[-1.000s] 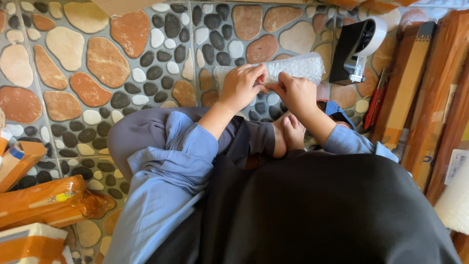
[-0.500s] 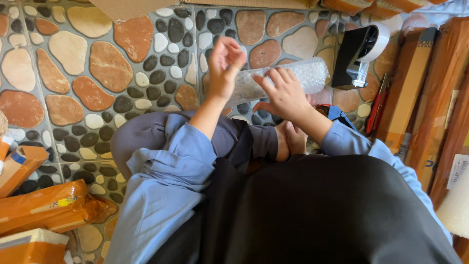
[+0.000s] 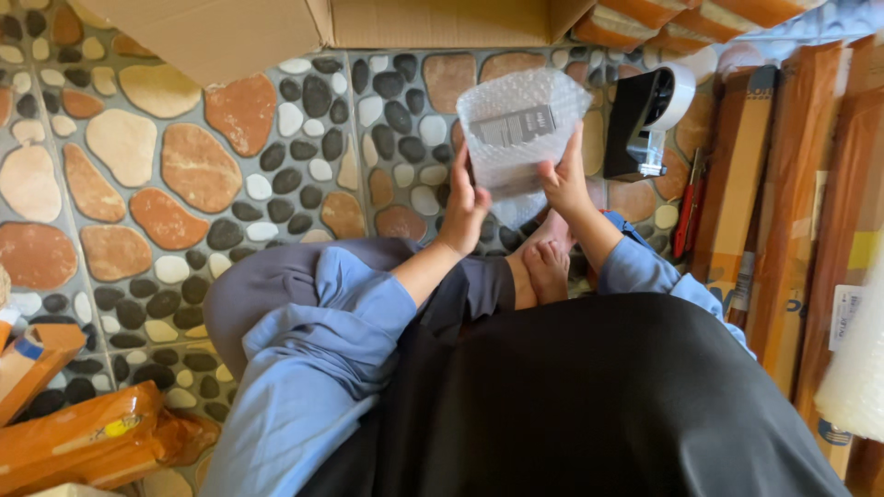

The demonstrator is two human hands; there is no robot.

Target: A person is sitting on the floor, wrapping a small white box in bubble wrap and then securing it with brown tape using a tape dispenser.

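A clear bubble-wrap pouch with a small dark flat item inside is held upright in front of me over the pebble-pattern floor. My left hand grips its lower left edge. My right hand grips its lower right edge, thumb up along the side. Both arms wear light blue sleeves. My bare feet lie crossed just below the hands.
An open cardboard box stands at the far edge. A black-and-white tape dispenser sits right of the pouch, with a red-handled tool and long brown cartons beyond. Orange packages lie at the near left.
The pouch lay flat and sideways between my hands; now it is turned upright and lifted, with one hand on each lower corner. My left hand briefly rose, then came back to the pouch.
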